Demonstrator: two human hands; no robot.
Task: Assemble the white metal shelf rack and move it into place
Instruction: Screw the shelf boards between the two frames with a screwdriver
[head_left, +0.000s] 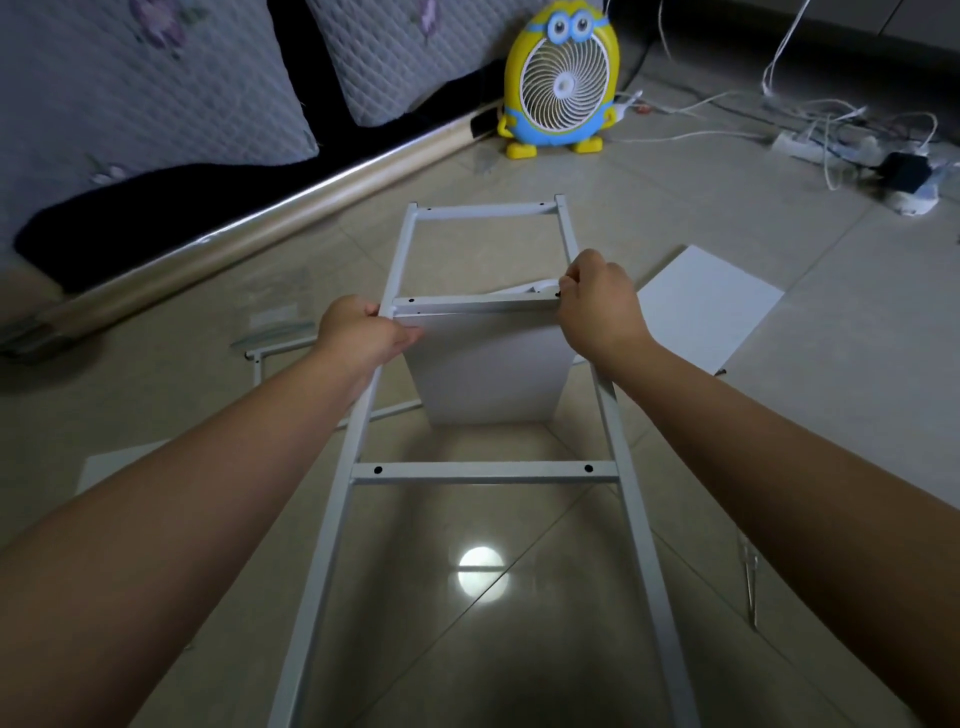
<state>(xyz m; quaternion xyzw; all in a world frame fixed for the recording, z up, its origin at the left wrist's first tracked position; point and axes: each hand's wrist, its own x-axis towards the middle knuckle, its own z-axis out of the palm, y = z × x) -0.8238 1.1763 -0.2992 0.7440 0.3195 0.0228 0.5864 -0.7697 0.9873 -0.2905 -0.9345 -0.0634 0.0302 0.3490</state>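
Containers: one clear plastic bag (275, 327) lies on the floor (467, 649), left of the left fingers. Contents not legible.

White metal side frame (485, 473): ladder-shaped, two long rails, three crossbars in view, each with a dark hole near either end. It is held up off the tiled floor and runs away from the person between both forearms.

Left hand (363, 332): fingers curled round the left rail at the end of the middle crossbar.

Right hand (597, 304): fingers clamped together at the right end of the same crossbar. A small white part (540, 286) sits just left of them; kind cannot be told.

White shelf panel (488, 374): hangs beneath the middle crossbar, between the two sets of fingers, upper edge against the bar.

Second white panel (711, 306): flat on the floor, right of the right fingers.

Another frame piece (260, 358): on the floor, left of the left fingers.

Yellow fan (563, 78): stands well beyond the fingers.
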